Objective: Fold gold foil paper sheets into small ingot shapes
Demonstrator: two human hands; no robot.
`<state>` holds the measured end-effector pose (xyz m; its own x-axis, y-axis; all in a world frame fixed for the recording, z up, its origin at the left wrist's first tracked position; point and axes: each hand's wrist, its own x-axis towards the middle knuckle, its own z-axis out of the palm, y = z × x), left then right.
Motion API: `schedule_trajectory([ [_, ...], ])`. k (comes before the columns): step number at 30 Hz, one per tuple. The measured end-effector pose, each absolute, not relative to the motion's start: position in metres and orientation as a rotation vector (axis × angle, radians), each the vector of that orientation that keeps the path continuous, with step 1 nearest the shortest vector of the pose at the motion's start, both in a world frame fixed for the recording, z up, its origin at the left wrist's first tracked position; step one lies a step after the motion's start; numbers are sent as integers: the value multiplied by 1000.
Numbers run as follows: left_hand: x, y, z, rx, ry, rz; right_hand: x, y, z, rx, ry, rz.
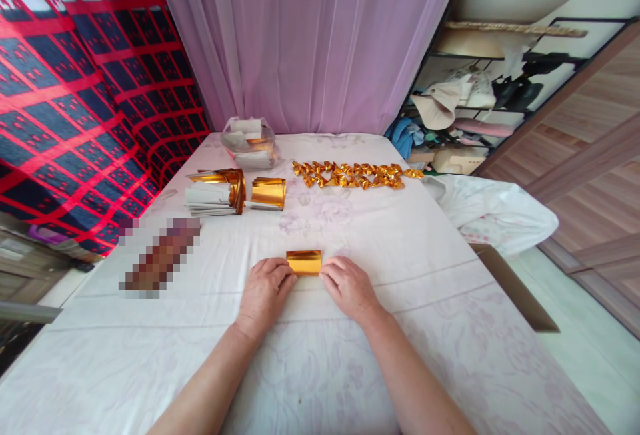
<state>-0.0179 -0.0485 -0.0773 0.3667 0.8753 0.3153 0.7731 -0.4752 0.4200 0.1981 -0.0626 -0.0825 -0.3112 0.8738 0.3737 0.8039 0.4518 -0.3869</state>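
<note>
A small folded gold foil paper [304, 261] lies flat on the white floral tablecloth [400, 248] in front of me. My left hand [264, 292] presses its left edge with the fingertips, and my right hand [349, 286] presses its right edge. Both hands rest palm down on the cloth. Farther back lies a row of several finished folded gold pieces [356, 174]. To the back left sit a stack of gold sheets [269, 192] and a thicker bundle of gold and white sheets [215, 192].
A clear plastic bag [250, 142] holding more paper stands at the table's far end before a pink curtain [310, 35]. A blurred-out object [160, 255] lies at the left. A white bag [495, 212] hangs off the right edge. Cluttered shelves [475, 102] stand right.
</note>
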Motion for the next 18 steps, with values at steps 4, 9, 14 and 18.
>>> schedule_trajectory([
  [4,-16,-51,-75,2376,1575,724,199,-64,-81,-1390,-2189,230],
  [9,-15,-52,-74,2320,1653,693,197,-63,-84,-1422,-2124,236],
  [14,-15,-51,-76,2303,1675,713,189,-63,-85,-1495,-2027,211],
  [18,-15,-52,-75,2303,1676,717,185,-63,-85,-1557,-1986,183],
])
